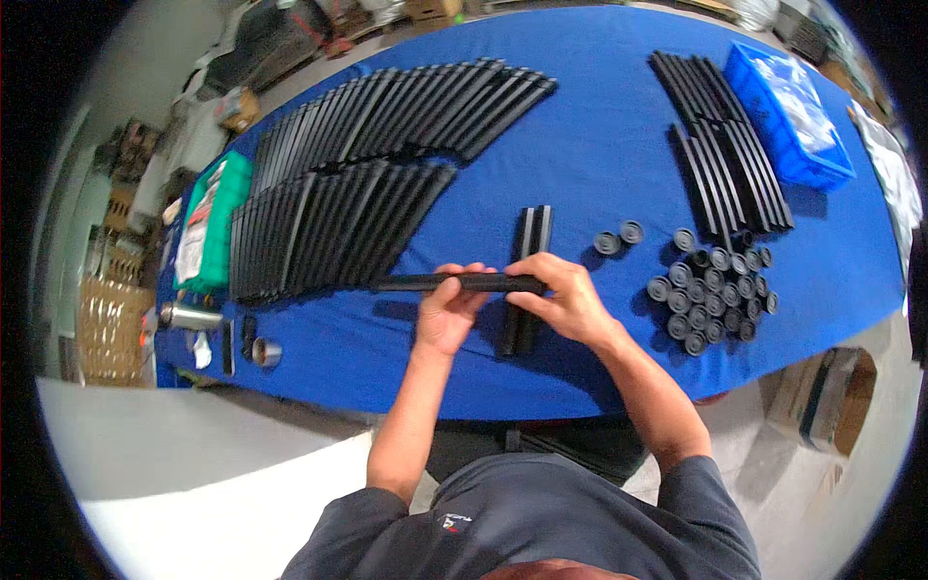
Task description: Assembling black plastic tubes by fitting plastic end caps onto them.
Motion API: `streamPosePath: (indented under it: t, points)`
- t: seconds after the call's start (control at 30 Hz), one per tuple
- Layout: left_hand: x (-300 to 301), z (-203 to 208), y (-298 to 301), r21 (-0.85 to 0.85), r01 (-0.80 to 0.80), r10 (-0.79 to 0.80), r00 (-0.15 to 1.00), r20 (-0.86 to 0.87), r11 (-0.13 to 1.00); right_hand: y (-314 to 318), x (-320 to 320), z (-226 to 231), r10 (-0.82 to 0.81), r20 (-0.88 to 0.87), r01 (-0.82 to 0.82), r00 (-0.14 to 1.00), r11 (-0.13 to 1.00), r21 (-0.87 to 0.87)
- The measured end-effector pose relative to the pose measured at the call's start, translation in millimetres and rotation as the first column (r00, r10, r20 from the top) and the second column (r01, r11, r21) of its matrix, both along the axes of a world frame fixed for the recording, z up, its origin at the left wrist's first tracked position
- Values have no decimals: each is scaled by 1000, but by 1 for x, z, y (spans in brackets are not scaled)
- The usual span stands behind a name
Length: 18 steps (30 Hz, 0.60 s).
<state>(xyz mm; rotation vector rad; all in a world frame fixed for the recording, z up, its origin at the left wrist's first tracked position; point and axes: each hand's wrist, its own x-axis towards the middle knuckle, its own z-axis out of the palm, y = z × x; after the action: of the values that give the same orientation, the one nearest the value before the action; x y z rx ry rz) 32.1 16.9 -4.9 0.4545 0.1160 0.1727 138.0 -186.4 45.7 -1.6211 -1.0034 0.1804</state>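
Note:
A black tube (414, 282) lies level across both my hands above the blue cloth. My left hand (448, 317) holds it near the middle, thumb in front and fingers behind. At the tube's right end, my right hand (570, 295) is closed round it with thumb and fingers; whether a cap sits in that end I cannot tell. Under my hands, a pair of black tubes (528, 230) lies on the cloth, partly hidden by the right hand. To the right are two loose round black caps (607, 243) and, beyond them, a cluster of several more caps (697, 318).
Two rows of black tubes (329, 227) cover the table's left side. More tubes (720, 145) lie far right beside a blue crate (817, 174) with clear plastic inside. A green bin (232, 184), a metal flask (191, 316) and a cup (266, 353) stand at left.

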Motion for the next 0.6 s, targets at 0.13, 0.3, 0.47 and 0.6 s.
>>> streamPosePath:
  t: [0.13, 0.3, 0.47, 0.6]
  points:
    - [-5, 2, 5, 34, -20, 21, 999, -32, 999, 6, -6, 8, 27, 31, -28, 999, 999, 23]
    - [-1, 8, 0, 30, -23, 22, 1000, 16, 999, 4, -3, 10, -8, 102, 10, 995, 1000, -24]
    - [-2, 8, 2, 62, -45, 43, 999, 28, 997, 7, -7, 18, -57, -214, 22, 975, 987, -161]
    - [0, 7, 1, -2, -41, 41, 999, 9, 999, 8, -6, 12, -54, 93, 49, 994, 997, 55]
